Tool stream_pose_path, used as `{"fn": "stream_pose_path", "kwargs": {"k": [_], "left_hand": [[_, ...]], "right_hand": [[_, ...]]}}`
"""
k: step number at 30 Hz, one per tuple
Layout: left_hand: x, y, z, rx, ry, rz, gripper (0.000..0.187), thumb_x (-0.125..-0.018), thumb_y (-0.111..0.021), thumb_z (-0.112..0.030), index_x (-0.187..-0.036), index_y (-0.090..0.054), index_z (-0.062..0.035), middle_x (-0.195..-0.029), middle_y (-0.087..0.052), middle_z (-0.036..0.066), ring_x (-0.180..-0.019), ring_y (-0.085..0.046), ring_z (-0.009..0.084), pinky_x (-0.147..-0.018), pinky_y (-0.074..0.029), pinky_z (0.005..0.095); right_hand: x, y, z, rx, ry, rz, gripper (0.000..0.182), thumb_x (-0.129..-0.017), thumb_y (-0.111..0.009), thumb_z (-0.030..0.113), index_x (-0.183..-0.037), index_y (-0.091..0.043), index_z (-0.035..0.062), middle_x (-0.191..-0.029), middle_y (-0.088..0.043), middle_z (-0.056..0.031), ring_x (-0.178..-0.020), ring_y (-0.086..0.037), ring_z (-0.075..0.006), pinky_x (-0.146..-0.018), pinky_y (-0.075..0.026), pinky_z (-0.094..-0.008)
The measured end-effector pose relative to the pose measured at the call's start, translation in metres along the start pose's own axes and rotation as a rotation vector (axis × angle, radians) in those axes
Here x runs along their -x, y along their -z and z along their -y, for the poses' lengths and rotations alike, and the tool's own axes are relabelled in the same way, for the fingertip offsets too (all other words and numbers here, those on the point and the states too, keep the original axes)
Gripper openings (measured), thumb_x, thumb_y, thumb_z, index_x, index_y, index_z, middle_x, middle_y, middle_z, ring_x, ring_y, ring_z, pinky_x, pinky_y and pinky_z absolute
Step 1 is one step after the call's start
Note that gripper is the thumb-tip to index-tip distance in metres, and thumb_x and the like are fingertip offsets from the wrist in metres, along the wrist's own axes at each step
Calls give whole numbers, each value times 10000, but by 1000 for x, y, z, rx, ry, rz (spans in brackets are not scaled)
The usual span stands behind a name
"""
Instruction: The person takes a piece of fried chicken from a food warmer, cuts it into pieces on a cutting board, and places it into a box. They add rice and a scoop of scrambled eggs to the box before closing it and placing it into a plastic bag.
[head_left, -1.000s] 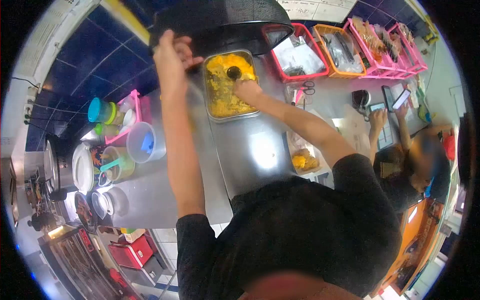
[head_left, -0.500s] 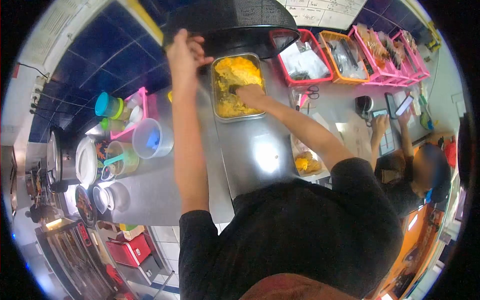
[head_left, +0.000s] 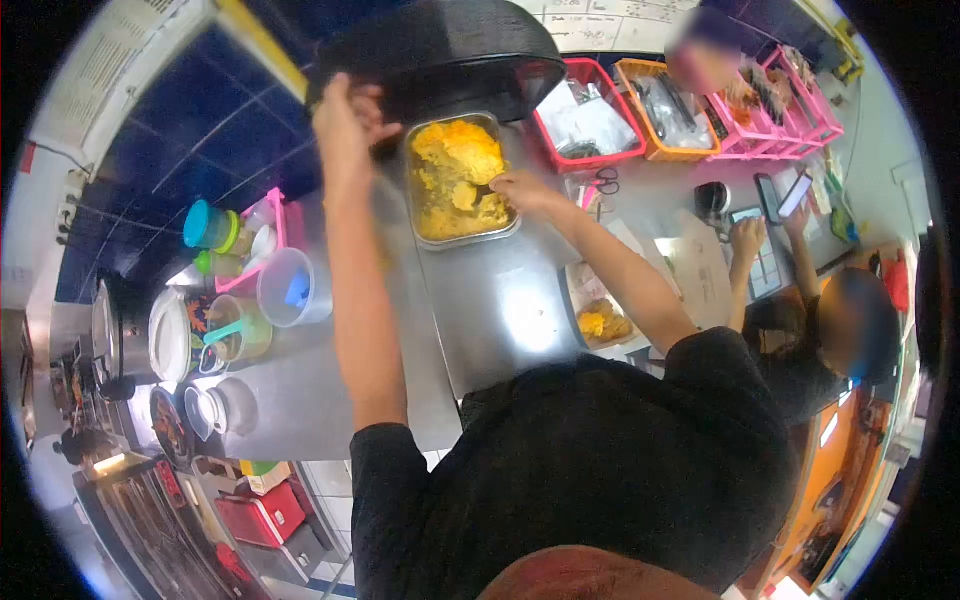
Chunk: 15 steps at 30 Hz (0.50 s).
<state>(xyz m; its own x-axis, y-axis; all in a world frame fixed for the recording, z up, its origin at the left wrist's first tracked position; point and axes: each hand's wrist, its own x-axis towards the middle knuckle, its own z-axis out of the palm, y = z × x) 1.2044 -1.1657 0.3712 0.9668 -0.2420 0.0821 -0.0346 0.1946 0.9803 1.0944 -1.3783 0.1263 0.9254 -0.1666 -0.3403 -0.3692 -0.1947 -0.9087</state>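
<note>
My left hand (head_left: 348, 122) is raised at the back of the counter, its fingers closed on the rim of a black mesh food cover (head_left: 440, 45), which is tilted up. Under the cover's front edge stands a rectangular metal tray (head_left: 468, 240) with crumbly yellow food (head_left: 458, 150) in it. My right hand (head_left: 525, 192) is at the tray's right side and grips the dark handle of a spoon (head_left: 466, 196), whose bowl carries some yellow food. Nearer my right forearm lies an open paper box (head_left: 577, 285) with brown and yellow food (head_left: 604, 322).
Left on the steel counter (head_left: 490, 290) are a clear tub (head_left: 300, 288), a jug (head_left: 240, 328) and a pink basket (head_left: 290, 225). Red (head_left: 590, 155) and orange (head_left: 680, 152) baskets line the back. A co-worker (head_left: 800, 345) at the right handles a phone (head_left: 795, 195) beside a tablet (head_left: 765, 262).
My right hand has drawn back toward the tray's right side, and the spoon with yellow food now shows. The left hand still holds up the cover. A blurred head now shows at the back.
</note>
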Motion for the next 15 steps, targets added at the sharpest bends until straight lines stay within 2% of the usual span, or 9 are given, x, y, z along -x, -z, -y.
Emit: {"fn": "stream_pose_path", "kwargs": {"k": [2, 4, 6, 7, 8, 11, 12, 13, 15], "left_hand": [[-7, 5, 7, -9, 12, 12, 476, -1026, -472, -431, -972, -614, 21, -587, -429, -16, -475, -422, 103, -565, -584, 368], [-4, 4, 6, -6, 10, 9, 472, -1024, -482, -429, -1007, -615, 23, -586, -399, -20, -470, -414, 111, -623, -594, 403], [-5, 2, 7, -29, 21, -58, 439, -1021, -497, -412, -1059, -616, 8, -695, -435, -1, -585, -466, 133, -698, -596, 432], [-10, 9, 14, -4, 21, -18, 466, -1008, -505, -406, -1084, -605, 44, -770, -469, 34, -676, -509, 150, -661, -620, 435], [-6, 3, 10, 11, 67, -42, 466, -1014, -494, -418, -1075, -603, 31, -743, -423, 15, -655, -474, 141, -737, -602, 460], [-11, 11, 18, 83, 104, -58, 438, -985, -567, -447, -1111, -562, -28, -858, -522, 63, -794, -527, 209, -827, -519, 505], [-14, 15, 25, 105, 61, -44, 426, -983, -567, -455, -1129, -565, -55, -911, -552, 72, -860, -536, 220, -851, -504, 501], [-11, 15, 26, 102, 81, -72, 424, -982, -566, -459, -1159, -566, -73, -987, -551, 70, -944, -533, 227, -903, -479, 483], [-9, 21, 27, 58, 103, -21, 446, -991, -540, -468, -1208, -562, -78, -1103, -545, 70, -1014, -529, 232, -957, -445, 462]], "right_hand": [[31, 9, 23, -235, -53, -9, 204, -996, -607, 305, -924, -673, 126, -631, -457, 67, -510, -395, -42, -440, -292, -241], [58, 26, 35, -305, -20, -23, 198, -999, -607, 291, -927, -671, 118, -624, -452, 69, -505, -388, -42, -437, -281, -236], [100, 50, 41, -386, -10, -87, 193, -1001, -608, 278, -930, -670, 109, -618, -447, 71, -500, -382, -42, -434, -270, -232], [126, 63, 47, -488, 12, -85, 186, -1006, -604, 268, -957, -678, 105, -618, -442, 76, -500, -382, -40, -433, -266, -234], [155, 78, 51, -587, 44, -85, 183, -1010, -601, 259, -985, -687, 100, -618, -436, 81, -500, -382, -38, -431, -262, -236], [255, 102, 63, -601, -8, -384, 212, -1016, -595, 259, -1076, -695, 81, -626, -442, 84, -511, -386, -35, -444, -258, -227], [279, 114, 47, -473, -16, -485, 248, -1012, -597, 243, -1163, -698, 74, -647, -497, 63, -544, -434, -41, -477, -320, -220], [301, 119, 36, -483, -14, -524, 248, -1012, -597, 243, -1163, -698, 74, -647, -497, 63, -544, -434, -41, -477, -320, -220], [340, 118, 14, -458, -179, -819, 264, -1010, -595, 238, -1136, -719, 43, -733, -604, 16, -660, -528, -43, -552, -410, -228]]}}
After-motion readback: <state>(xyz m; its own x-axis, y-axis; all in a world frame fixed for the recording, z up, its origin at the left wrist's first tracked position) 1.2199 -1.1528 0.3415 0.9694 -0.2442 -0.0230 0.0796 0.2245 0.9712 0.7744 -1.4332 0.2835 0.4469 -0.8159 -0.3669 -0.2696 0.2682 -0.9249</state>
